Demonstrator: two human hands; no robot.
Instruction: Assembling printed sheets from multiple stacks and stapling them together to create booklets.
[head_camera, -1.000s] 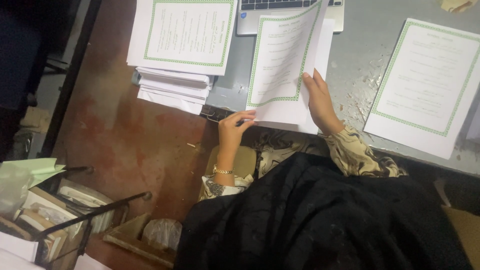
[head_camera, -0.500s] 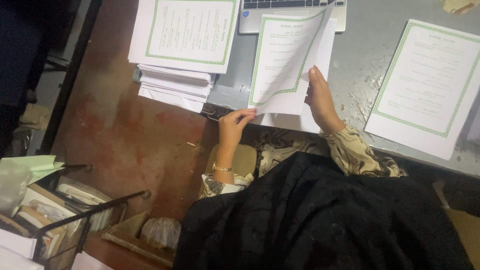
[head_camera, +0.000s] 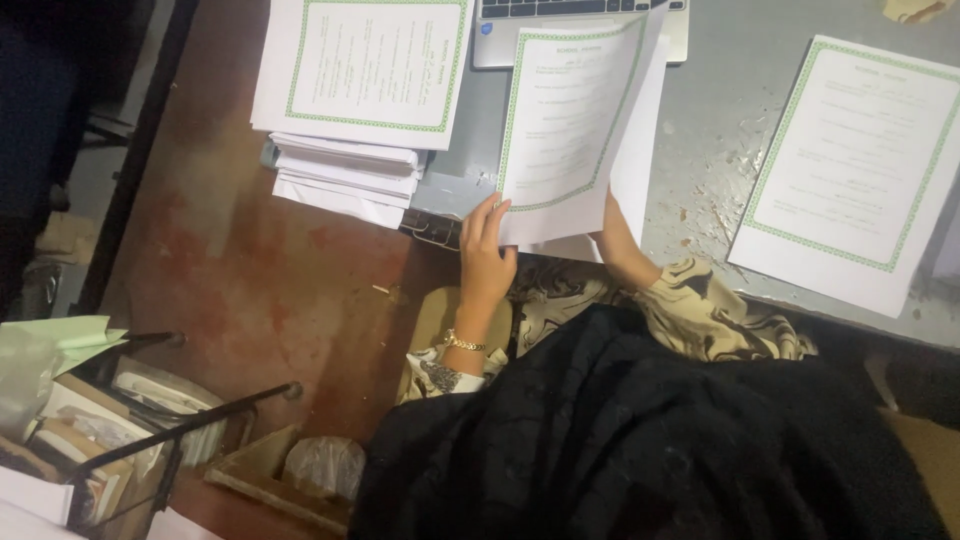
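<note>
Left hand (head_camera: 487, 255) fingers pinching green-bordered sheet (head_camera: 570, 120), right hand (head_camera: 612, 235) fingers hidden behind it

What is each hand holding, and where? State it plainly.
Left hand pinches the lifted green-bordered sheet at its lower left corner; right hand is behind its lower edge, grip hidden.

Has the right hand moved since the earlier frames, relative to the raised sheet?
Yes. The right hand has slipped behind the raised sheet, toward the laptop; earlier it lay exposed beside the sheet.
</note>
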